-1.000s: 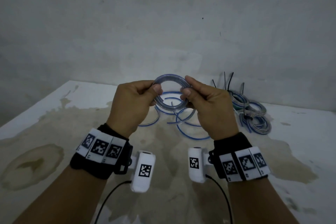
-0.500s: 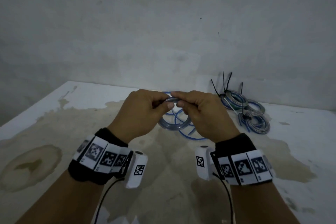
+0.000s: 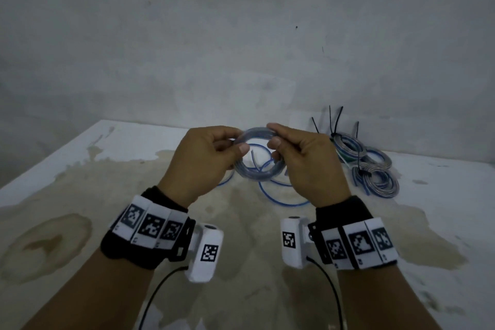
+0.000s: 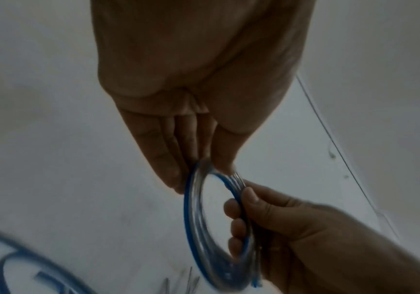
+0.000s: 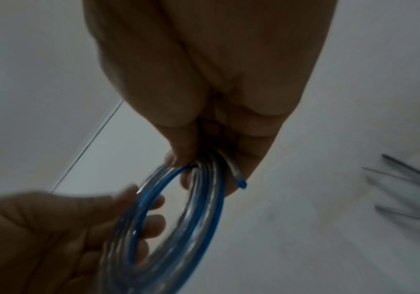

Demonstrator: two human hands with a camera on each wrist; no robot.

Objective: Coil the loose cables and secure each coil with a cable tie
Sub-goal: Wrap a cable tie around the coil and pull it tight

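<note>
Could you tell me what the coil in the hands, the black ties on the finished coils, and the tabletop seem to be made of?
Coil: probably clear glossy plastic sheath over a blue core, since the blue shows through and at a cut end.
Ties: likely stiff black plastic; their thin tails stand upright.
Tabletop: a white, matt, hard surface with brownish stains; the material itself is unclear.
</note>
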